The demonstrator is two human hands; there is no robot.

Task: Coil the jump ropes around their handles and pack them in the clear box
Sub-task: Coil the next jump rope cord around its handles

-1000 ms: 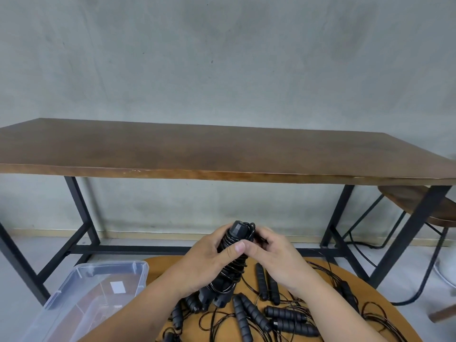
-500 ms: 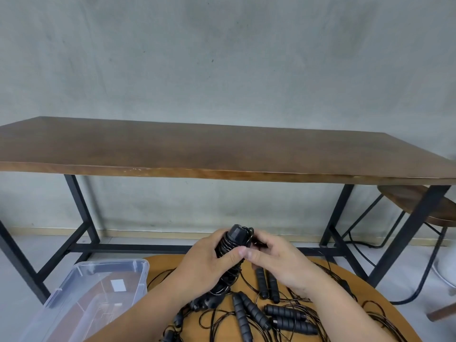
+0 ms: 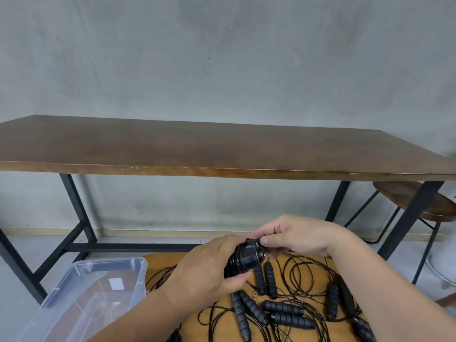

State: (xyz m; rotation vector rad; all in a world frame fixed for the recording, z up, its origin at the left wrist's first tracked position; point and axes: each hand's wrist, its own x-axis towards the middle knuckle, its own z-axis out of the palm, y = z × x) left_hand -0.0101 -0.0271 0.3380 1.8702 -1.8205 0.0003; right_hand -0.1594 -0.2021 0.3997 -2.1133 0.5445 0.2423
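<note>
My left hand wraps around a black jump rope bundle, its cord coiled around the paired handles. My right hand pinches the bundle's top end with thumb and fingers. The bundle is tipped toward the right, above the round wooden table. Several loose jump ropes with black foam handles and thin black cords lie tangled on that table below my hands. The clear box stands open at the lower left, beside the table, with only a white label visible inside.
A long brown wooden table on black metal legs stands ahead against a grey wall. A wooden stool with black legs is at the right, partly under that table. Grey floor shows beyond.
The bundle has tipped from upright toward the right and dropped slightly. My right hand moved from the bundle's side onto its top end. The view shifted a little.
</note>
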